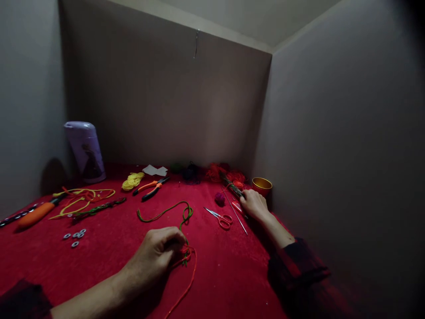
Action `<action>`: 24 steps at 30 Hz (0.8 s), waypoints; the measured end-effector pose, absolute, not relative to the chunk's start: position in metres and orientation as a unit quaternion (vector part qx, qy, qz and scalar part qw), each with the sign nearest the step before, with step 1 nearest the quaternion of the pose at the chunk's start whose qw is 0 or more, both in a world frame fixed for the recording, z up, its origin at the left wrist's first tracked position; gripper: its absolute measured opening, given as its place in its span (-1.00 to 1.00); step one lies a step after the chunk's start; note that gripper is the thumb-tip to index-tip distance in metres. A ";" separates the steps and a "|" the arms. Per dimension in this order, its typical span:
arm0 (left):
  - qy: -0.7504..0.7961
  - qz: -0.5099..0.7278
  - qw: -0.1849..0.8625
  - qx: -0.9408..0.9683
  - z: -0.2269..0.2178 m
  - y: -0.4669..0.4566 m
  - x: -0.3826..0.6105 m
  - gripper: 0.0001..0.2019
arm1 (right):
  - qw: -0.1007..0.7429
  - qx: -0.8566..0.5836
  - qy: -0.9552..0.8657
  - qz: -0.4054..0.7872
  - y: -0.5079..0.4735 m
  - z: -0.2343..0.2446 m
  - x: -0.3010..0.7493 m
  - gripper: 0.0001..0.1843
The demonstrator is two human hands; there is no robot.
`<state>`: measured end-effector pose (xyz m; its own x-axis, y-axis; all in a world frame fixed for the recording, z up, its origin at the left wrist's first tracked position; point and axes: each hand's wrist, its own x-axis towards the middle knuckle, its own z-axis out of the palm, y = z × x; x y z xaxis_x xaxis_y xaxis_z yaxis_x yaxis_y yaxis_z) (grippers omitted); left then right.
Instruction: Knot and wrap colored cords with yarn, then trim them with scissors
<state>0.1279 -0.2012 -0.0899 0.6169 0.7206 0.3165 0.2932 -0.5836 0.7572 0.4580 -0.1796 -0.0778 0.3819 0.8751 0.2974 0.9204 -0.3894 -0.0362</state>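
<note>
My left hand (156,257) rests on the red cloth (226,274) near the front, fingers pinched shut on a green cord (166,212) and a red cord (187,283) where they meet. The green cord loops away toward the back; the red one trails toward me. My right hand (254,204) reaches to the far right, fingers curled over a thin dark tool or bundle (232,187) beside red yarn (222,173). Small orange-handled scissors (221,218) and a long thin needle (235,212) lie just left of that hand.
A gold cup (261,185) stands by the right wall. Orange pliers (151,188), yellow yarn (133,180), tangled yellow and red cords (83,198), several metal rings (75,235), an orange-handled tool (35,214) and a lilac jug (85,151) sit to the left.
</note>
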 end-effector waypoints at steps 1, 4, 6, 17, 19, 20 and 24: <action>0.304 0.314 0.339 0.833 -0.090 -0.201 0.128 -0.84 | 0.104 -0.826 -0.540 -0.120 -0.180 -0.077 0.458 -0.70; 0.301 0.312 0.343 0.833 -0.090 -0.202 0.128 -0.83 | 0.120 -0.831 -0.527 -0.128 -0.182 -0.075 0.459 -0.68; 0.299 0.310 0.347 0.833 -0.089 -0.202 0.128 -0.83 | 0.129 -0.832 -0.523 -0.130 -0.183 -0.075 0.459 -0.67; 0.297 0.317 0.344 0.833 -0.090 -0.203 0.129 -0.83 | 0.175 -0.842 -0.491 -0.140 -0.183 -0.078 0.458 -0.65; 0.296 0.315 0.344 0.834 -0.090 -0.203 0.129 -0.83 | 0.184 -0.843 -0.485 -0.142 -0.183 -0.079 0.458 -0.64; 0.295 0.314 0.345 0.834 -0.090 -0.203 0.128 -0.83 | 0.188 -0.843 -0.483 -0.143 -0.182 -0.080 0.458 -0.64; 0.294 0.313 0.346 0.834 -0.090 -0.202 0.128 -0.83 | 0.207 -0.843 -0.475 -0.147 -0.182 -0.081 0.458 -0.62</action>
